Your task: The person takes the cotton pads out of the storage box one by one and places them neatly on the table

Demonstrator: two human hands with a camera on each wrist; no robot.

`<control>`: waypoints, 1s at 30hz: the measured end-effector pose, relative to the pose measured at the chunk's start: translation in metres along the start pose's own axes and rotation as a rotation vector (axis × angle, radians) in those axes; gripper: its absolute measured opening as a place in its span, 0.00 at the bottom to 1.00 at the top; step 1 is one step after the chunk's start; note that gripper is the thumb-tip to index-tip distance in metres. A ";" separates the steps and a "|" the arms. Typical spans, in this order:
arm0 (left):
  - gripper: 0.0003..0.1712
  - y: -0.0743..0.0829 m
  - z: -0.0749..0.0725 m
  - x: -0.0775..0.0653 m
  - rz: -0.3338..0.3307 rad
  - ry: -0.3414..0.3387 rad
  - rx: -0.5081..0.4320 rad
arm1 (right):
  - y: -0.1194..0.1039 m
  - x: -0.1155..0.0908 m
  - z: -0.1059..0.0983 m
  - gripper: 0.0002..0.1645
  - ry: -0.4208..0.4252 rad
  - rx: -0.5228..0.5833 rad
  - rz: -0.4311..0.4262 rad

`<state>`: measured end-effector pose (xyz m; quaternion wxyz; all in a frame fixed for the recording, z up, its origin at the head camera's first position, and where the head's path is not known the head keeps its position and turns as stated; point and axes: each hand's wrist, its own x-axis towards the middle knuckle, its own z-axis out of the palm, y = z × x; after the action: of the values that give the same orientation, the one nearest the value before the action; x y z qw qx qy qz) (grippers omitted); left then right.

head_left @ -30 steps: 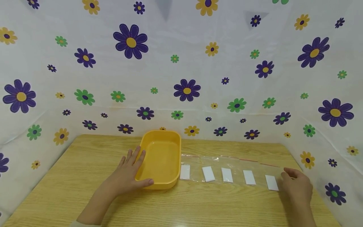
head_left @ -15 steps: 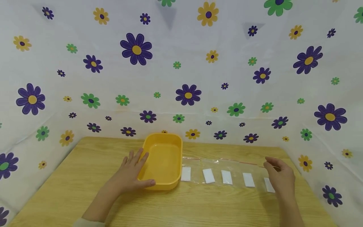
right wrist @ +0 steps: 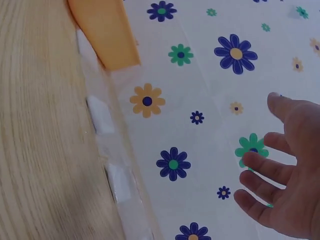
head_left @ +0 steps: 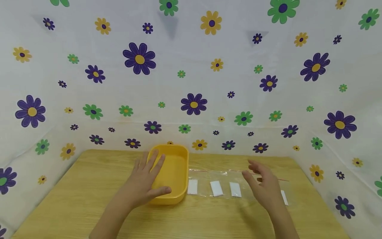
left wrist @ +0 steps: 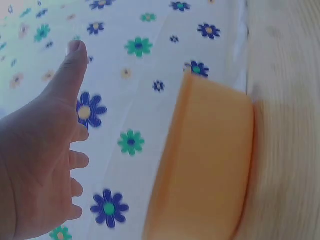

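Observation:
A yellow plastic tub stands on the wooden table with nothing inside. My left hand is spread over its left side, fingers straight and overlapping the tub in the head view. From the left wrist, this hand appears raised, with a gap to the tub wall. To the tub's right runs a row of clear zip bags, each with a white rectangular piece inside. Over the right part of this row hovers my right hand, fingers apart and loosely bent, holding nothing. It hides one of the white pieces.
The wooden table has a white flower-patterned cloth hanging behind it and along both sides. At the row's right end, another white piece shows beside my right wrist. The tub's right edge adjoins the leftmost bag.
My right hand has moved left from the row's far end, and its curled fingers have loosened. My left hand has shifted slightly rightward over the tub. The head view has tilted up a little.

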<state>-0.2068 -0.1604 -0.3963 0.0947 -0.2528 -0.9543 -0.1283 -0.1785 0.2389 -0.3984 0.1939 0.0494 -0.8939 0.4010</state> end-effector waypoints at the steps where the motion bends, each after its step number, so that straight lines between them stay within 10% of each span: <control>1: 0.60 0.006 -0.001 0.001 0.021 0.014 0.019 | -0.002 -0.001 0.003 0.32 0.012 -0.007 -0.035; 16: 0.62 0.007 0.002 0.003 0.117 0.105 0.111 | -0.008 -0.006 0.012 0.48 -0.082 -0.149 -0.170; 30: 0.69 0.007 0.001 0.005 0.040 0.065 0.157 | -0.010 -0.009 0.014 0.56 -0.142 -0.360 -0.252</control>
<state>-0.2073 -0.1516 -0.3949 0.1476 -0.2593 -0.9526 -0.0593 -0.1719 0.2214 -0.4028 0.1849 0.1532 -0.9492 0.2034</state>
